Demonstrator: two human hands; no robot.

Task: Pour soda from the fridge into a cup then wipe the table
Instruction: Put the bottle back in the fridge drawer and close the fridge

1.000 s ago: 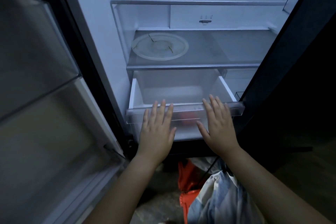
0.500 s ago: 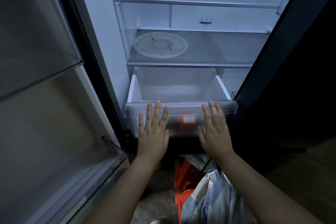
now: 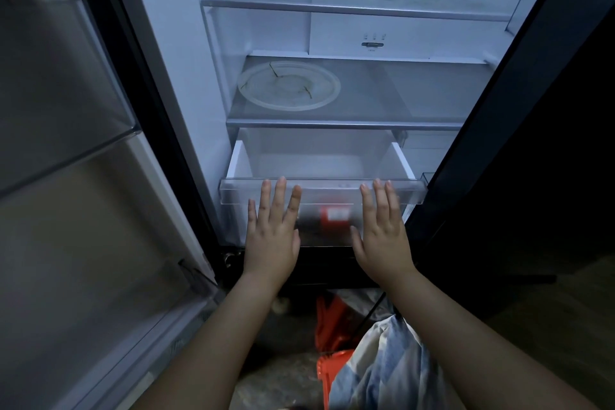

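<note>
Your left hand (image 3: 271,236) and right hand (image 3: 382,236) lie flat, fingers (image 3: 279,196) spread and gripping nothing, palms against the smooth front of the clear plastic fridge drawer (image 3: 412,190). Between your two sets of fingers, behind that frosted wall, lies the dark soda bottle with a red label (image 3: 327,218). Above your fingertips, a cracked round translucent plate (image 3: 289,85) rests on a glass shelf (image 3: 416,100).

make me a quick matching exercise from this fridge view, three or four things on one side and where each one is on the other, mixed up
Things:
1. round plate
2. soda bottle
3. left hand
4. orange stool

Places:
A. on the floor below the fridge
B. flat against the drawer front
C. on the middle glass shelf
D. lying behind the clear drawer front

Pairs: 1-C, 2-D, 3-B, 4-A
</note>
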